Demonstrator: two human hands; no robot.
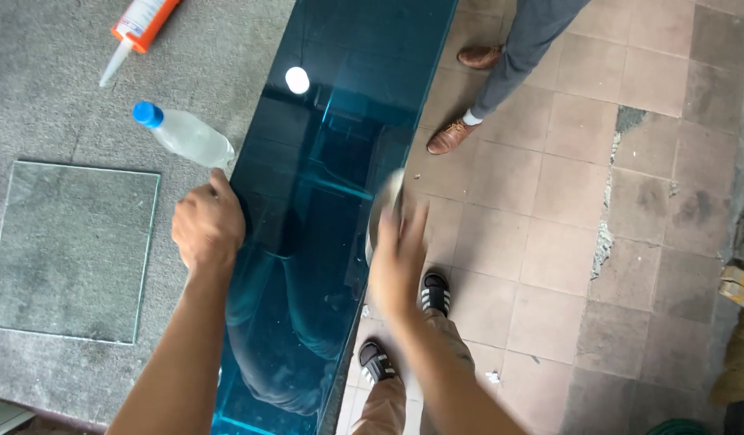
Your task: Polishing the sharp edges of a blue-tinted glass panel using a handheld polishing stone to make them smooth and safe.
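- The right hand (398,259) is motion-blurred; something pale under its spread fingers (418,221), perhaps a cloth, is hard to make out.
- The left hand (208,225) is curled shut on the blue glass (324,161) pane's left edge.
- The pane lies along the worktop (58,105).
- Nearby: bottle (182,133), tube (138,28), clear pane (70,250).

Person, head-camera view.
- Arms: both forearms bare, no sleeves, watch or bands in view.
- Left hand (208,225): no glove, no rings visible.
- Right hand (398,262): no glove, blurred, detail unclear.
- Legs: tan trousers (384,407), seen only at the lower legs.
- Feet: black slide sandals (435,292) with white stripes across the strap, toes uncovered.
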